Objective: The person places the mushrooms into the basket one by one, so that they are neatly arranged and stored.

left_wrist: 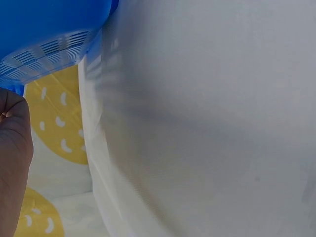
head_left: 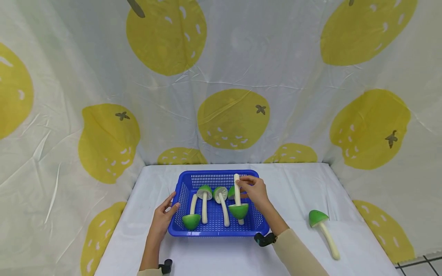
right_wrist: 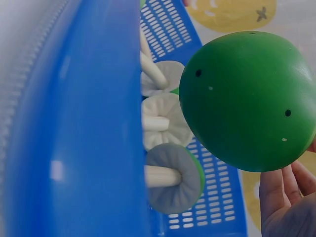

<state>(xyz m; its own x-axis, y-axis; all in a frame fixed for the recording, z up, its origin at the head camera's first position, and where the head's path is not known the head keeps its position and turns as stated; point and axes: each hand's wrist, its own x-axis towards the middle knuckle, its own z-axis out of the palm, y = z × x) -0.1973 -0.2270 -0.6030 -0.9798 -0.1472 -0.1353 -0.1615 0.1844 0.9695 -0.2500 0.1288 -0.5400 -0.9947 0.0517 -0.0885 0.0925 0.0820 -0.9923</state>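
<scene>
Your right hand (head_left: 254, 191) pinches the green-capped mushroom (head_left: 238, 203) by its stem, cap down, over the blue basket (head_left: 183, 180). Your left hand (head_left: 162, 220), fingers relaxed, rests against the basket's left wall.

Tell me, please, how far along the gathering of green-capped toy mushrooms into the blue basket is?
Done: several mushrooms lie in the blue perforated plastic basket. In hand: the right hand pinches the white stem of another mushroom over it; the left hand rests against the rim. Left: one mushroom on the white tablecloth.
</scene>
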